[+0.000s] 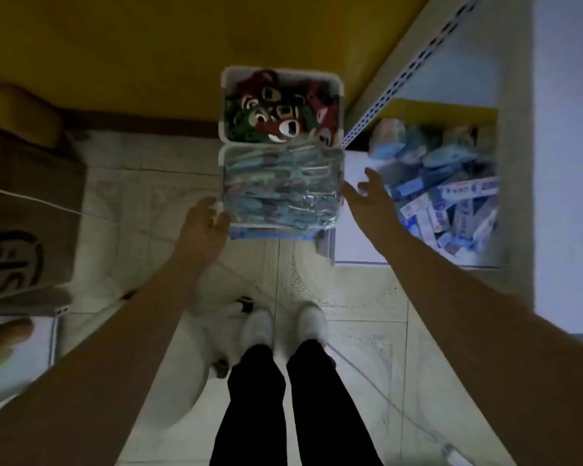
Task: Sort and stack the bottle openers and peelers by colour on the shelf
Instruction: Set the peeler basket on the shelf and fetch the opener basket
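A white two-part bin (281,148) sits at twelve o'clock from the person's white shoes (283,326), above the tiled floor (357,317). Its far half holds red and green bottle openers (280,112); its near half holds pale blue peelers (280,186) wrapped in clear plastic. The left hand (204,222) grips the bin's near left corner, fingers curled round the rim. The right hand (367,196) hovers just beside the bin's right edge at three o'clock, fingers spread and relaxed, holding nothing. Further right, a shelf (519,196) carries a box of blue and white packets (451,203). A brown cardboard box (24,213) stands at nine o'clock.
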### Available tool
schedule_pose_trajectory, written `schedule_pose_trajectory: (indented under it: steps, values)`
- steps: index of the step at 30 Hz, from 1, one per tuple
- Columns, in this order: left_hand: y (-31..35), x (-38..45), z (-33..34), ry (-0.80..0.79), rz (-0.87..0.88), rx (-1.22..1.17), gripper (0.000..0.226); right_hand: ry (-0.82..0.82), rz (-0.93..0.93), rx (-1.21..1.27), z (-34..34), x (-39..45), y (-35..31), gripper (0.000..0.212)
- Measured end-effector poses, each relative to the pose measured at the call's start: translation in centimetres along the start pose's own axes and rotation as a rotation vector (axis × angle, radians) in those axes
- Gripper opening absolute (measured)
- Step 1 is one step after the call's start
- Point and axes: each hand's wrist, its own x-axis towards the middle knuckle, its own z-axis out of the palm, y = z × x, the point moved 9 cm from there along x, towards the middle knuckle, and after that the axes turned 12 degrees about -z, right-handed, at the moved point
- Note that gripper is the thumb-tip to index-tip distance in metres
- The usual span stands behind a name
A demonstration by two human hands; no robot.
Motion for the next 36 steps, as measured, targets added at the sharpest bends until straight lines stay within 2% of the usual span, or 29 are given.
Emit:
schedule_pose_trajectory:
  steps: [5,9,12,14,17,20,30,36]
  values:
    - [0.8,4.1,2.6,0.004,0.165,-0.08,0.047,-0.051,0.003,0.17,3.9,3.2,3.2,0.081]
    - [0.9,6.3,3.3,-0.052,0.184,-0.149,0.083,-0.09,-0.153,0.187,5.5,4.1,3.5,0.081]
    - [2.2,6.1,3.4,-0.118,0.265,-0.199,0.076,-0.064,-0.205,0.166,5.3,4.4,3.6,0.074]
    - [3.3,5.9,3.6,-0.134,0.323,-0.238,0.072,-0.038,-0.226,0.121,5.3,4.6,3.5,0.077]
    - [3.4,6.3,3.6,-0.116,0.302,-0.215,0.088,-0.007,-0.25,0.095,5.4,4.4,2.6,0.099]
    - [2.7,6.8,3.7,-0.129,0.246,-0.179,0.103,-0.007,-0.236,0.095,5.5,4.5,2.9,0.106]
    - [0.8,4.4,3.2,-0.143,0.208,-0.128,0.118,-0.045,-0.221,0.001,4.7,2.0,0.6,0.122]
    - [1.4,-0.5,-1.3,-0.153,0.193,-0.131,0.11,-0.108,-0.272,-0.001,3.3,-2.8,-5.3,0.119]
